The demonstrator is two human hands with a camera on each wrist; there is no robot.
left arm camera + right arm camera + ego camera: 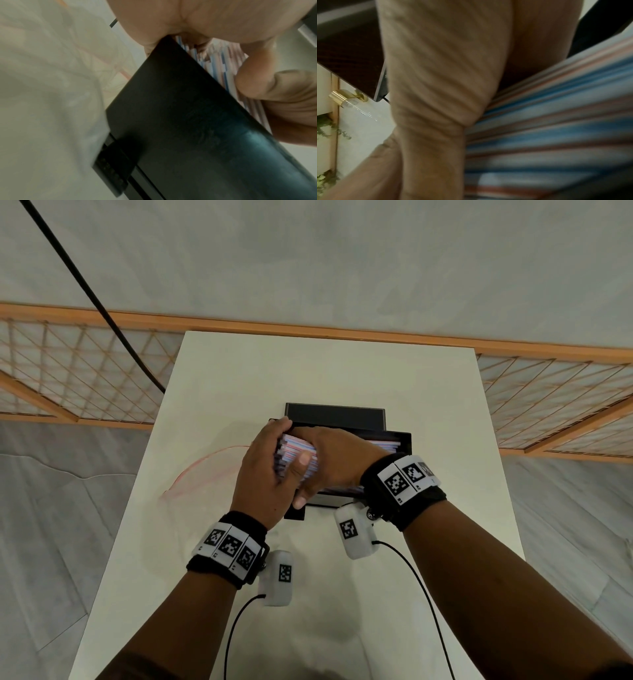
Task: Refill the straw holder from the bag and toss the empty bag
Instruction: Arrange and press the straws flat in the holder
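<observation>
A bundle of blue, red and white striped straws is held over the open black straw holder in the middle of the white table. My left hand wraps the bundle's left end, fingers curled over its far side. My right hand grips the bundle from the right, thumb on the near side. More straws lie inside the holder. The left wrist view shows the holder's black wall with the straws above it. Striped straws fill the right wrist view. The clear bag lies flat left of the holder.
The holder's lid stands open at the back. The white table ends at a wooden lattice rail on both sides. A black cable hangs at the far left. Wrist camera cables trail toward the near edge.
</observation>
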